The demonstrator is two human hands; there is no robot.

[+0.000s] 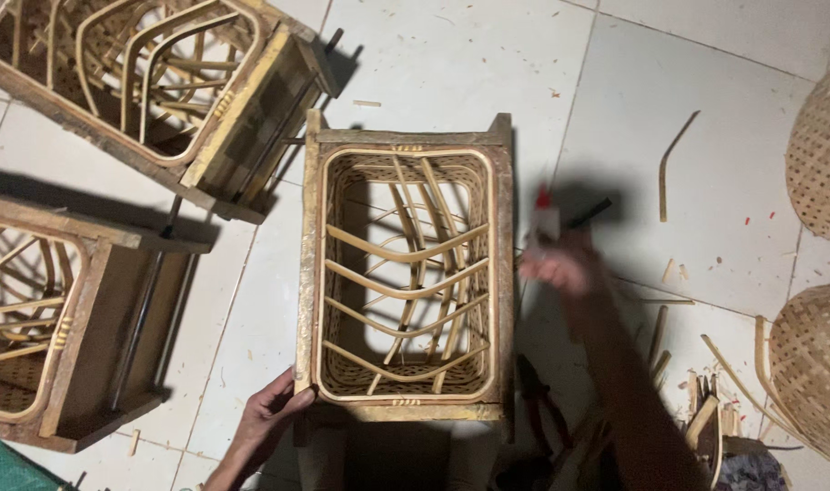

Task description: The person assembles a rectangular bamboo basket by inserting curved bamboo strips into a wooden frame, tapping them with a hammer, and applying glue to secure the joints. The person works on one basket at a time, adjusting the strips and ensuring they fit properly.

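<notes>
Fingers (287, 393) of the left hand (267, 414) curl around the near-left corner of the wooden frame (403, 273) on the floor (615, 100); the blurred right hand (553, 265) is closed around a small white red-tipped bottle (545, 216).

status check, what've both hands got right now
Left hand grips the near-left corner of the wooden frame around the woven basket. Right hand, blurred, holds a small red-tipped bottle beside the frame. Nothing blocking.

Left grip (267, 411) curled (right grip (553, 265) blurred, perhaps closed)
</notes>
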